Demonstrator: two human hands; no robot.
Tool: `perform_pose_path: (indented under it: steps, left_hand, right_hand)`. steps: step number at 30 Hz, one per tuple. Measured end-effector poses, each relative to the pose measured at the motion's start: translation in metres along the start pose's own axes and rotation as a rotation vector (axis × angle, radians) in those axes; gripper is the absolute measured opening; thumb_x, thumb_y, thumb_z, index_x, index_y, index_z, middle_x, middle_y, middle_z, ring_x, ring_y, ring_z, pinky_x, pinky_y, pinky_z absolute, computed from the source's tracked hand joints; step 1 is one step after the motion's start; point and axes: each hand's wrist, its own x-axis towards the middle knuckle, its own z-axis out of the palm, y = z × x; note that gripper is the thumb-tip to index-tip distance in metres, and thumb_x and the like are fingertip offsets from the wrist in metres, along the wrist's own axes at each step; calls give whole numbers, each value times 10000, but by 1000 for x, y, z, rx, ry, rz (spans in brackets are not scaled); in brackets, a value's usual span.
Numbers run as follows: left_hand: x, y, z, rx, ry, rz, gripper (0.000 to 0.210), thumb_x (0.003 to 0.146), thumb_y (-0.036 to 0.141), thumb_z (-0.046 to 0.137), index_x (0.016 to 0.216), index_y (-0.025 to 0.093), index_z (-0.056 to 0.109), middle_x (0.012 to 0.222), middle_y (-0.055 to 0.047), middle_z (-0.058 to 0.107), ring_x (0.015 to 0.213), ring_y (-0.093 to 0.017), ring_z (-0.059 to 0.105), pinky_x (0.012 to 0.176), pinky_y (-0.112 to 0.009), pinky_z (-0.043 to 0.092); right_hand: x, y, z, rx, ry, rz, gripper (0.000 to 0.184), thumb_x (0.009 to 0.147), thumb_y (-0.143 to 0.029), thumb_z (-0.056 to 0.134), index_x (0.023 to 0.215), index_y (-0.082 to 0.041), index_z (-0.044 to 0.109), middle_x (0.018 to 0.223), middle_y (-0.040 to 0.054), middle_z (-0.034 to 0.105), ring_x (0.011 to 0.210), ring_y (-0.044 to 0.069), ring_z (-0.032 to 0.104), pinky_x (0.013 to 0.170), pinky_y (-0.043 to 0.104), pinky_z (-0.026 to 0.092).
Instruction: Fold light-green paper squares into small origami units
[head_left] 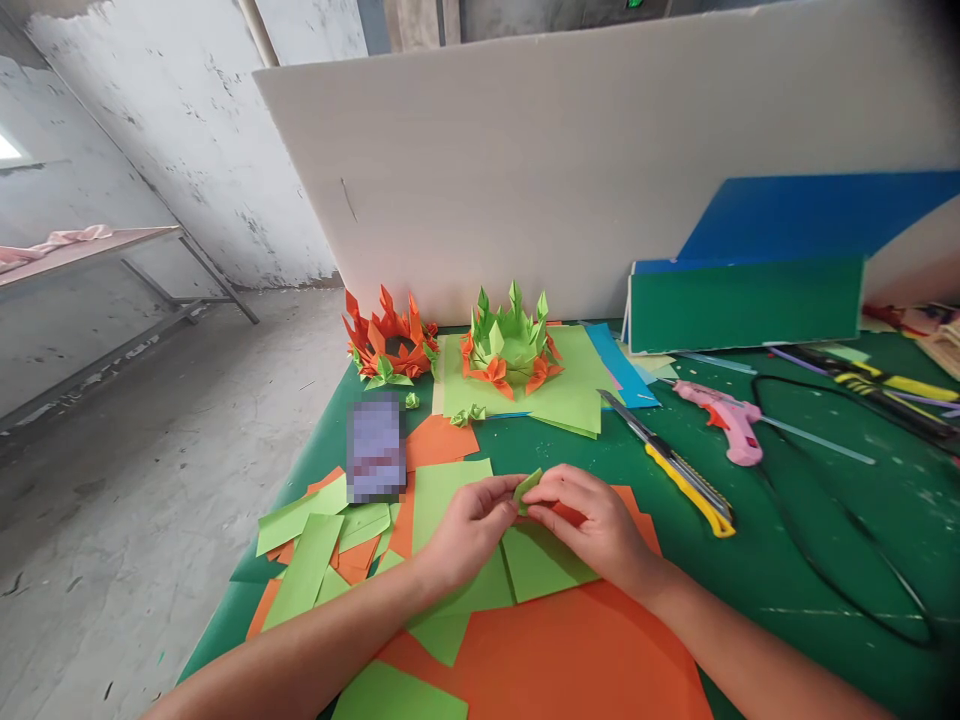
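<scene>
Between my two hands is a small folded piece of green paper (529,486), raised over the sheets on the table. My left hand (474,520) pinches its left side between thumb and fingers. On the other side, my right hand (589,515) grips it with thumb and forefinger, fingers curled. Beneath them lie green paper sheets (547,563) and a large orange sheet (577,650). Farther back stand a green folded-paper crown (514,345) with orange flowers and an orange paper crown (388,335) with green ones.
A yellow utility knife (686,475) lies right of my hands, blade out. Beyond it are a pink glue gun (724,415) and its black cord (806,550). A blurred phone-like object (376,447) and loose paper strips (304,570) lie left. A white board (525,180) stands behind.
</scene>
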Motion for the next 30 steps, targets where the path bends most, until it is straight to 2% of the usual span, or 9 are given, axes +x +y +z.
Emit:
perform_pose_path:
  steps: [9,17,26,30]
  left_hand:
    - [-4,4,7,6,-87,27,421,780,95,529,1170,175,664,1115,-76,703,1037,-238,628,919,-347,488]
    - [-4,-4,10,206,-65,88,313,891,266,524,1161,177,656,1020,-69,702,919,-217,628,867,-335,493]
    - [-3,-8,11,184,-54,100,282,909,277,499,1109,186,677,1010,-68,703,913,-207,629,857,-333,505]
    - [-2,-8,12,145,-54,83,267,905,293,513,1073,172,682,1005,-69,702,916,-202,634,879,-345,511]
  right_hand:
    - [2,0,1,-51,-14,76,160,948,-207,519,792,-222,550,780,16,594,762,169,568,685,289,453]
    - [0,-1,2,-66,10,130,150,935,-215,529,785,-220,534,772,7,580,726,154,567,642,262,449]
    - [-1,-2,5,-67,20,169,150,918,-208,533,768,-221,525,762,7,568,703,155,553,631,268,443]
    - [-1,-3,5,-37,85,225,118,890,-214,578,794,-227,510,722,-15,504,666,147,507,611,262,425]
